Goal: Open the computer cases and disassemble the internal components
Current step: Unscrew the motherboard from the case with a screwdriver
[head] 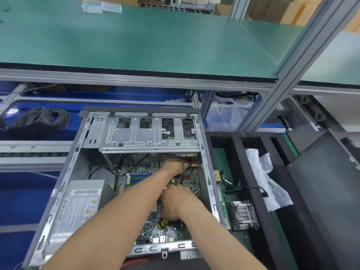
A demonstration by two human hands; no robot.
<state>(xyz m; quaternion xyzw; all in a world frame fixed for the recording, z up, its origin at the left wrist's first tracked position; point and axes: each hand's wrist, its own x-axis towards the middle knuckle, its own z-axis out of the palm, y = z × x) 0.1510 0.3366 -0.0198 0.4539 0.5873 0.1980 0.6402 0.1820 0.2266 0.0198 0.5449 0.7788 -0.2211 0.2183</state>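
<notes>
I am working inside the open computer case (124,172). Left hand (176,167) is gripping a stiff black cable (183,172); right hand (176,203) is gripping a screwdriver (162,224) over the fragile motherboard (169,232); taking hold by edges.

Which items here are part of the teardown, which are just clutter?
In play: open grey metal computer case, green motherboard, yellow-handled screwdriver, left hand, right hand.
Lying about: coiled black cable bundle, finned metal heatsink, crumpled clear plastic bag.
</notes>
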